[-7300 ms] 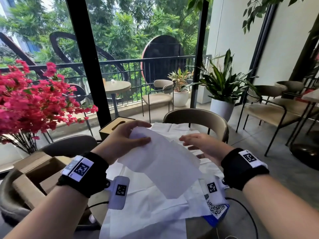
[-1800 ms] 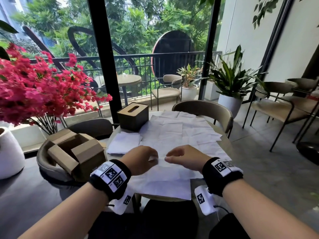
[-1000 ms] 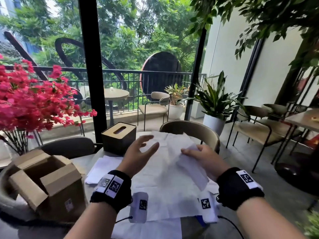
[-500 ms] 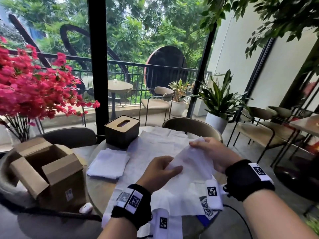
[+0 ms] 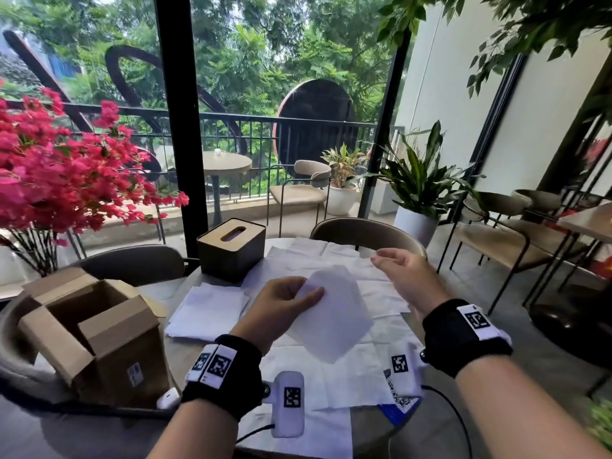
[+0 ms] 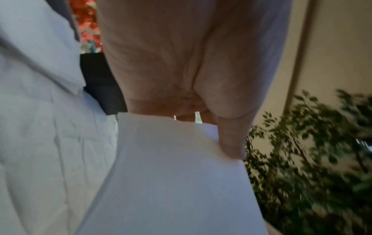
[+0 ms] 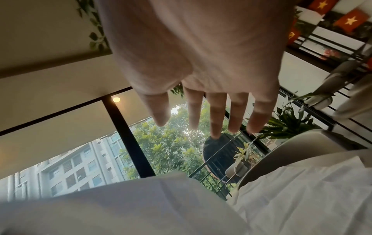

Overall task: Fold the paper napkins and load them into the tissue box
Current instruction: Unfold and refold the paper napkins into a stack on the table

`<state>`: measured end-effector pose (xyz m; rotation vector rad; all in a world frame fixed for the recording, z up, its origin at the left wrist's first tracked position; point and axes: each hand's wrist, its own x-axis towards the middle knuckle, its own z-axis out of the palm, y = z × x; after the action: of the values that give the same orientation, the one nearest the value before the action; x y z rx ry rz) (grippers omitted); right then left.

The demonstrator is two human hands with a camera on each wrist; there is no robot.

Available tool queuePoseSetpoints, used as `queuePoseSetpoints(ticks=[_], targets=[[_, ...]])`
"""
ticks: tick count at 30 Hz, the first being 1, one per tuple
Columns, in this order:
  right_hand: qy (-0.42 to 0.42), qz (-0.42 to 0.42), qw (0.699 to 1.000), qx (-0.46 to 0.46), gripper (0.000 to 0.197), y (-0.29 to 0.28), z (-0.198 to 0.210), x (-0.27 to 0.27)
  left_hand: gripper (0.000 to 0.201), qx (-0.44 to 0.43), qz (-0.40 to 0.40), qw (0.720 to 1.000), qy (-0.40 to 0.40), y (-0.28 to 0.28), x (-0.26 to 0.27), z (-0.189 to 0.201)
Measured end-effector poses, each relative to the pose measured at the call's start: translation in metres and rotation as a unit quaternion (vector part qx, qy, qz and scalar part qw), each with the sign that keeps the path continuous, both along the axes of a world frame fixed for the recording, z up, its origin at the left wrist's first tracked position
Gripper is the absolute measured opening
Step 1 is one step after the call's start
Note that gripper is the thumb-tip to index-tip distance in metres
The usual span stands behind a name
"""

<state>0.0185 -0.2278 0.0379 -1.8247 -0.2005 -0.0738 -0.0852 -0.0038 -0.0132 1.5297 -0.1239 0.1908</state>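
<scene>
My left hand (image 5: 298, 296) pinches a white folded napkin (image 5: 334, 313) by its upper left corner and holds it above the table; the left wrist view shows the thumb pressed on the napkin (image 6: 171, 174). My right hand (image 5: 397, 263) hovers to the right with fingers spread and straight (image 7: 215, 117), holding nothing. Several unfolded napkins (image 5: 331, 256) lie spread over the round table. A small stack of folded napkins (image 5: 207, 311) lies at the left. The dark tissue box (image 5: 231, 248) with a wooden slotted lid stands behind that stack.
An open cardboard box (image 5: 96, 332) sits on a chair at the left. A chair back (image 5: 367, 231) stands just beyond the table's far edge. Pink flowers (image 5: 59, 180) fill the left side. A potted plant (image 5: 419, 193) and more chairs stand on the right.
My right hand has let go of the napkin and drawn away to the right, fingers spread. The left hand alone now holds the folded napkin, a little higher and further left.
</scene>
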Motion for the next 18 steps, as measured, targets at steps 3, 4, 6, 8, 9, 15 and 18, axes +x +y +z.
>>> queuePoseSetpoints(ticks=[3,4,6,8,9,15,18], targets=[[-0.011,0.075,0.997,-0.016,0.015,0.002,-0.003,-0.012,0.031,-0.027,0.033,0.999,-0.012,0.005,0.006,0.001],[-0.004,0.117,0.993,-0.03,0.022,0.003,-0.006,-0.016,0.028,-0.027,0.048,0.998,-0.016,0.006,0.008,0.002],[-0.001,0.179,0.983,-0.046,0.042,0.007,-0.013,-0.02,0.024,-0.03,0.069,0.997,-0.018,0.009,0.014,0.004],[0.002,0.214,0.976,-0.042,0.058,0.013,-0.021,-0.019,0.027,-0.02,0.077,0.996,-0.027,0.01,0.015,0.006],[0.007,0.226,0.973,-0.035,0.06,0.016,-0.024,-0.019,0.031,-0.012,0.077,0.996,-0.03,0.009,0.016,0.007],[0.006,0.236,0.971,-0.025,0.017,0.025,-0.026,-0.017,0.022,-0.019,0.082,0.996,-0.023,0.004,0.016,0.014],[0.026,0.258,0.964,-0.053,0.017,0.023,-0.017,-0.015,0.03,-0.022,0.106,0.994,-0.008,0.008,0.016,0.015]])
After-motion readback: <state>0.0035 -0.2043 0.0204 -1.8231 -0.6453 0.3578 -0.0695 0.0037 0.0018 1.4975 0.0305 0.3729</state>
